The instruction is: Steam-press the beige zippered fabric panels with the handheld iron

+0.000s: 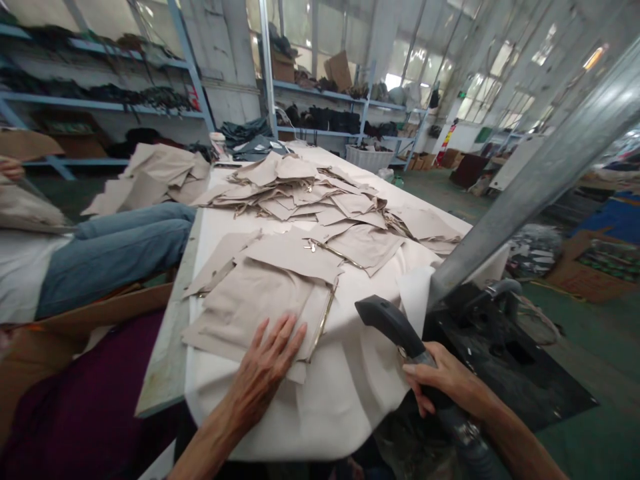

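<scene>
My left hand [273, 353] lies flat, fingers spread, on a beige fabric piece [255, 300] near the front of the table. A gold-toned zipper [325, 317] runs along this piece's right side. Wrapped in my right hand [440, 377] is a black vacuum cleaner handle [393, 327] with a hose running down from it. Its flat nozzle points left, apart from the fabric. Behind my left hand, a zipper pull [311, 245] shows beside another beige piece [367, 245].
A large pile of beige pieces [295, 187] covers the table's far part. A metal post [535, 177] slants up on the right beside a black machine [510, 360]. At left sits a person in jeans [125, 247], next to a cardboard box [25, 393] with purple cloth.
</scene>
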Demonstrator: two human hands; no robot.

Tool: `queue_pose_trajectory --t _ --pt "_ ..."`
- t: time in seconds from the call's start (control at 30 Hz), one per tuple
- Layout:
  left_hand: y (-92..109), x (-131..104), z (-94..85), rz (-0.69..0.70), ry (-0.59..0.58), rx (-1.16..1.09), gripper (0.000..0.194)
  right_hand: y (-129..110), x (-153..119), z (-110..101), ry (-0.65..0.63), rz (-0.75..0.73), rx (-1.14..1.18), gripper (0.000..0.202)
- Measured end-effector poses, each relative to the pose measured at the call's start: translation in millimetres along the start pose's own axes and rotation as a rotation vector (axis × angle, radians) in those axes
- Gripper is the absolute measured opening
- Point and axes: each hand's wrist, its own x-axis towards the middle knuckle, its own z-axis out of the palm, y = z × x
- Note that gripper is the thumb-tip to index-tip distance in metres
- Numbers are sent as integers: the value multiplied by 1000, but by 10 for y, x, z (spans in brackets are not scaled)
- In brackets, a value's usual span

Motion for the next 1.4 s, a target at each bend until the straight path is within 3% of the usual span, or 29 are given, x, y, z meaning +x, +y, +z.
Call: queue_pose_trajectory --t 0.1,0.17,0.23,0.3,0.37,0.43,0.5,0.53,0.63,0.73,0.87,1.03,1.23,1.4 --pt "-158 90 -38 25 89 -49 44 -5 -60 31 12 -17 -20 28" --pt "-234 219 -161 -74 150 -155 41 -41 -108 45 21 -30 -38 28" --pt "-301 402 -349 -290 209 -278 35 -97 -155 58 26 -37 -65 28" --pt "-372 620 -557 -627 259 -379 32 -154 -192 72 29 -45 -88 29" --pt "-442 836 -727 -895 385 -567 33 -195 -214 85 39 -57 -106 32" --pt "-496 1006 -819 -1007 598 -884 28 -213 -223 95 48 -62 -116 35" --pt "-512 1090 -821 -1021 771 -1190 29 -218 -231 100 57 -52 -134 38" --pt "-504 1092 -791 -1013 799 -1309 31 -221 -237 103 58 -45 -145 38" --pt "-422 939 -618 -1012 682 -1569 39 -247 -267 125 59 -33 -187 39" --pt "-310 644 -413 -1080 593 -1730 42 -317 -281 192 57 -8 -237 41" --pt "-183 296 -256 -1173 605 -1837 35 -450 -210 354 5 32 -283 38" --pt "-82 64 -215 -1176 639 -1939 33 -543 -13 604 -144 76 -292 23" --pt "-49 -61 -168 -1088 649 -1983 35 -593 221 938 -304 109 -314 12" --pt "-37 -39 -209 -1044 595 -1913 34 -732 396 1177 -337 95 -330 7"
